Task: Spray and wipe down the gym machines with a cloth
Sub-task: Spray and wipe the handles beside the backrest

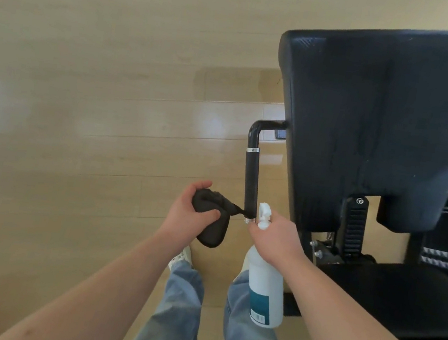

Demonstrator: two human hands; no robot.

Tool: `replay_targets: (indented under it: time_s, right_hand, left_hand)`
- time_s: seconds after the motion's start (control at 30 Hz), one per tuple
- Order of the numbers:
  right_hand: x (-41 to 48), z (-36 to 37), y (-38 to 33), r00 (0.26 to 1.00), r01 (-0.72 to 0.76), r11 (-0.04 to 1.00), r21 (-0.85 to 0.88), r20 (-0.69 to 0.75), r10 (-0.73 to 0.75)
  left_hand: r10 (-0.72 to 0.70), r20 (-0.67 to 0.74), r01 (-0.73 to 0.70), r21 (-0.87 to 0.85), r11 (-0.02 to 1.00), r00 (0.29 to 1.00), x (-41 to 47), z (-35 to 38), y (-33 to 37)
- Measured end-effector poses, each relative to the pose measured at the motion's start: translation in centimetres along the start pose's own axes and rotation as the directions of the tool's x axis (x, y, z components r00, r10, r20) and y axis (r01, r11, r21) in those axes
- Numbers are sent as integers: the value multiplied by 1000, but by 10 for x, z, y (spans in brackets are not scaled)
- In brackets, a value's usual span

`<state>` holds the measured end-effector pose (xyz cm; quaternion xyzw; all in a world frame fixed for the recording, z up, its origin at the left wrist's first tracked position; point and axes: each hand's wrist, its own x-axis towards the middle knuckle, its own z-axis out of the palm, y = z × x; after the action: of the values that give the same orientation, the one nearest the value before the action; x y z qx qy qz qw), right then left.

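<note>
- Left hand (191,212): grip curled round a bunched black cloth (215,235), thumb lying across its front.
- Cloth: held just left of the machine's handle bar (252,174). One twisted corner reaches across and touches the bar's lower end, by the metal ring.
- Right hand (276,236): grip wrapped round the neck of a white spray bottle (266,291). The trigger head shows above the fingers, close beside the bar's lower end, and the body hangs below the wrist, teal label facing out.
- Handle bar: black tube, upright, bent at the top towards the back pad (368,118).
- Back pad: large, black, textured, right of the bar, above a notched adjuster post.
- Seat pad (401,295): black, low at the right.
- Floor (84,92): pale wood boards.
- Person: blue jeans (183,308), one light shoe (182,256) showing below the cloth.
</note>
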<state>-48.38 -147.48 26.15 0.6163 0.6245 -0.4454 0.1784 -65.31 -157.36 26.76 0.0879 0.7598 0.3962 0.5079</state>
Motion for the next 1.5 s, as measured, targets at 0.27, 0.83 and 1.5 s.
replay_targets:
  time_s: [0.27, 0.83, 1.5]
  right_hand:
    - [-3, -1, 11, 996, 8, 1000, -14, -88, -9]
    - [25, -19, 33, 993, 18, 999, 44, -115, -13]
    - [52, -44, 40, 994, -13, 989, 146, -102, 28]
  left_hand:
    - [89, -11, -88, 18, 996, 996, 2, 17, 2]
    - [369, -80, -302, 430, 851, 926, 44, 77, 7]
    - [497, 748, -616, 654, -438, 441, 127, 82, 32]
